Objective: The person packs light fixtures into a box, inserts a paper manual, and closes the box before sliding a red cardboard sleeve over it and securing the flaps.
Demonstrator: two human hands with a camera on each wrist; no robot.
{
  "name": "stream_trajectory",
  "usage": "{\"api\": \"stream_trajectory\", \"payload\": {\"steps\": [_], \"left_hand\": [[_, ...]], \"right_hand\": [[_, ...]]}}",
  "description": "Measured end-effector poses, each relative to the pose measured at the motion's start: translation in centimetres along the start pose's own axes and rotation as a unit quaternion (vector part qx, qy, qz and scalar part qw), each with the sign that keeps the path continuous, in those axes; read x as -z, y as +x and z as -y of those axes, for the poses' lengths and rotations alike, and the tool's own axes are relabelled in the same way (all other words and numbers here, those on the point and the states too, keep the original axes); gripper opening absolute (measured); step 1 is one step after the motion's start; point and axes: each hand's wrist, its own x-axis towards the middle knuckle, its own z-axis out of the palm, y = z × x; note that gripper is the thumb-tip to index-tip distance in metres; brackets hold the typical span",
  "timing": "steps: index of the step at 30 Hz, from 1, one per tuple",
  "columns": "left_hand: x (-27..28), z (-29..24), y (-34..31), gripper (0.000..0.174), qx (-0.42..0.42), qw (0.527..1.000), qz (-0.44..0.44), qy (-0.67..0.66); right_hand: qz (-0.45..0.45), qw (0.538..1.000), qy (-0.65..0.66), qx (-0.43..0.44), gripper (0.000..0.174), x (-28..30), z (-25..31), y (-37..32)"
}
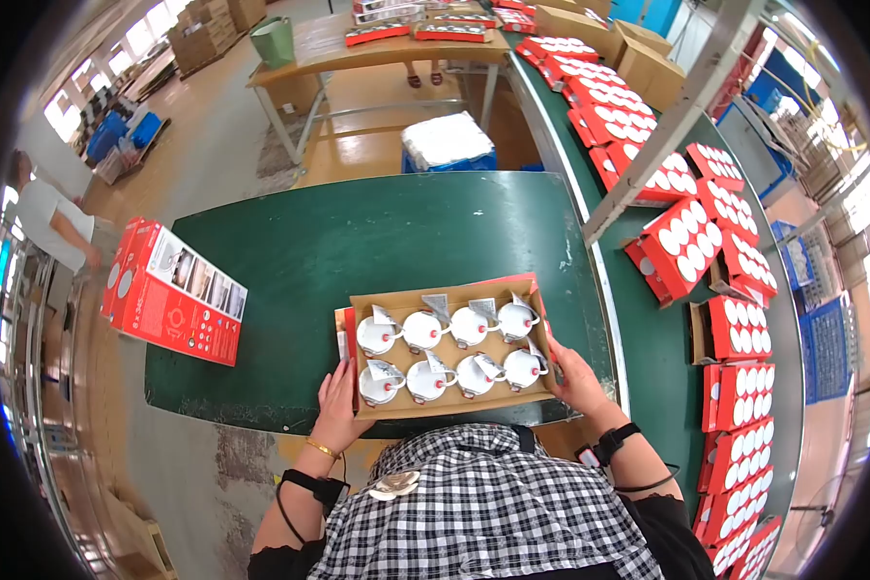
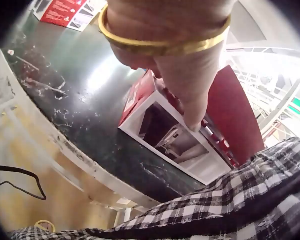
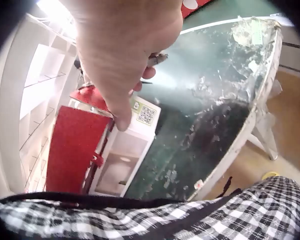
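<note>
Now left hand (image 1: 339, 404) and right hand (image 1: 579, 379) grip the box (image 1: 454, 405) between them, thumbs opposing fingers, eight white discs (image 1: 421, 333) inside, at the desk's (image 1: 358, 232) edge.

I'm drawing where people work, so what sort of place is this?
Probably a factory packing room: matching red boxes make a long row, brown boxes are stacked at the back, and the open box up close holds two rows of round white things.
</note>
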Motion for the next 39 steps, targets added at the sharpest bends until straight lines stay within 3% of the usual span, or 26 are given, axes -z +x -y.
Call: {"api": "stream_trajectory", "payload": {"steps": [1, 6, 13, 15, 17, 19, 21, 23, 25, 30, 33, 39], "left_hand": [[0.3, 0.0, 0.2, 0.112, -0.002, 1.0, 0.011, 0.002], [0.0, 0.2, 0.6, 0.112, 0.004, 1.0, 0.019, 0.005], [-0.6, 1.0, 0.7, 0.109, -0.009, 0.999, 0.013, 0.031], [-0.9, 1.1, 0.6, 0.106, -0.009, 0.999, 0.009, 0.041], [-1.2, 0.9, 0.7, 0.104, -0.021, 0.999, -0.023, 0.028], [-1.2, 0.6, 0.6, 0.102, -0.021, 0.999, -0.03, 0.035], [-1.2, 0.5, 0.6, 0.1, -0.021, 0.998, -0.038, 0.044], [-1.2, 0.5, 0.8, 0.097, -0.039, 0.998, -0.038, 0.045], [-1.3, 0.4, 0.8, 0.096, -0.034, 0.998, -0.043, 0.043], [-0.9, -0.3, 0.7, 0.094, -0.007, 0.999, -0.034, 0.027], [-0.4, -0.5, 0.6, 0.096, -0.002, 0.998, -0.005, 0.068], [0.7, -1.7, 0.7, 0.102, 0.012, 1.0, 0.016, 0.01]], "right_hand": [[-0.004, 1.0, -0.011, -0.027, 0.086, -0.2, 0.3, -0.2], [-0.146, 0.987, -0.026, 0.057, 0.085, -2.2, 0.3, 0.2], [-0.103, 0.992, -0.049, 0.061, 0.081, -0.6, -0.3, -0.6], [-0.128, 0.987, -0.053, 0.077, 0.076, 0.1, -1.4, -1.6], [-0.127, 0.983, -0.001, -0.132, 0.068, 0.1, -3.5, -2.8], [-0.16, 0.98, -0.065, -0.097, 0.066, -1.0, -5.8, -2.9], [-0.129, 0.973, -0.182, -0.056, 0.069, -1.7, -6.8, -2.9], [-0.077, 0.973, -0.203, -0.072, 0.076, -1.0, -5.7, -2.4], [-0.143, 0.968, -0.204, -0.004, 0.082, -0.6, -4.2, -2.3], [-0.094, 0.985, -0.106, 0.094, 0.096, -0.7, -1.7, -0.3], [-0.101, 0.985, -0.059, 0.128, 0.095, -1.5, -1.5, 0.8], [-0.111, 0.986, 0.024, 0.123, 0.084, -0.4, -0.4, 1.7]]}}
